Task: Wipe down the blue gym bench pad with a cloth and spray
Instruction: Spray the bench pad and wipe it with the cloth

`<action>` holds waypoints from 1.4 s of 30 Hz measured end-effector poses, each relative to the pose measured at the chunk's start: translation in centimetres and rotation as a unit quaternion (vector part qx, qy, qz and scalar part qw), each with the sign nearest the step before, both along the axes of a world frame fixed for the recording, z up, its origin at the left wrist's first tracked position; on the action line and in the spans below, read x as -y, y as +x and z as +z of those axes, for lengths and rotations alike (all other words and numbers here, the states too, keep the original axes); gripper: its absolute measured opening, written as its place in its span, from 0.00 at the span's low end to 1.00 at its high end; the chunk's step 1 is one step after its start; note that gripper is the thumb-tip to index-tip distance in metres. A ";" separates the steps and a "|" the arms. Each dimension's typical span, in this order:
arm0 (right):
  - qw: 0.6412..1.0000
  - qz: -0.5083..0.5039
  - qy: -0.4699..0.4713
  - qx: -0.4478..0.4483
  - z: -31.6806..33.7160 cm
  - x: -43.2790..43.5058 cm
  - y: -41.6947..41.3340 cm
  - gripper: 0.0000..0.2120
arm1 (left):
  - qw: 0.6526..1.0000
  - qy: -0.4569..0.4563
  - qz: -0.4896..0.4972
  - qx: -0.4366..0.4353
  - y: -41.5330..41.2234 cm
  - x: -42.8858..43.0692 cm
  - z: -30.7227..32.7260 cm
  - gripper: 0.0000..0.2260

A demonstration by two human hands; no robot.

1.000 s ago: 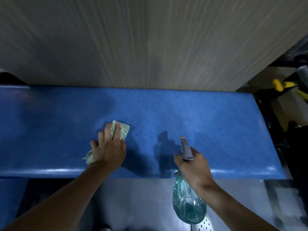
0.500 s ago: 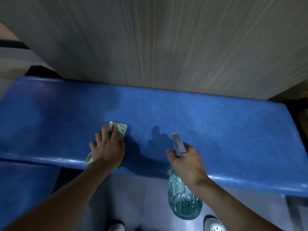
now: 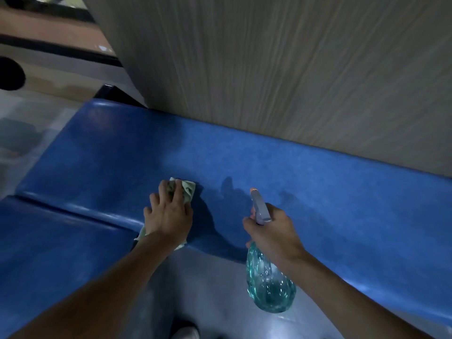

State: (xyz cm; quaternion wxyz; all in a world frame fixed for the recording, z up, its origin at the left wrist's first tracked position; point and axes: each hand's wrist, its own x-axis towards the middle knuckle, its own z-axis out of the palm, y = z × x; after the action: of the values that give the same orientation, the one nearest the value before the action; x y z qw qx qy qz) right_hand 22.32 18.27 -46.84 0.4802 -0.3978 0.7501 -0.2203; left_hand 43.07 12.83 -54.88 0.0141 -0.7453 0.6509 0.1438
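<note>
Head view swung left; left hand [image 3: 168, 216] still grips cloth [image 3: 188, 190], right hand [image 3: 271, 233] bottle [image 3: 269, 285].

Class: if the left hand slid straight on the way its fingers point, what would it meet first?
Only bare bench pad lies ahead of the left hand and its cloth; the first obstacle would probably be the grey panel at the pad's far edge.
</note>
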 end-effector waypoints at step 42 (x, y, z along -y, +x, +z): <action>0.985 0.150 -0.076 -0.025 -1.9 11.1 30.9 0.05 | 0.987 -0.070 0.146 0.021 25.6 -8.2 -2.7 0.31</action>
State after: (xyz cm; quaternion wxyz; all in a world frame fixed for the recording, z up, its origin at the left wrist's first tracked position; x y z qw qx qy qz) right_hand 53.23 7.15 -48.75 0.4567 -0.5465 0.6750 -0.1925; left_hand 68.67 21.01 -57.58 -0.0458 -0.8342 0.5434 0.0824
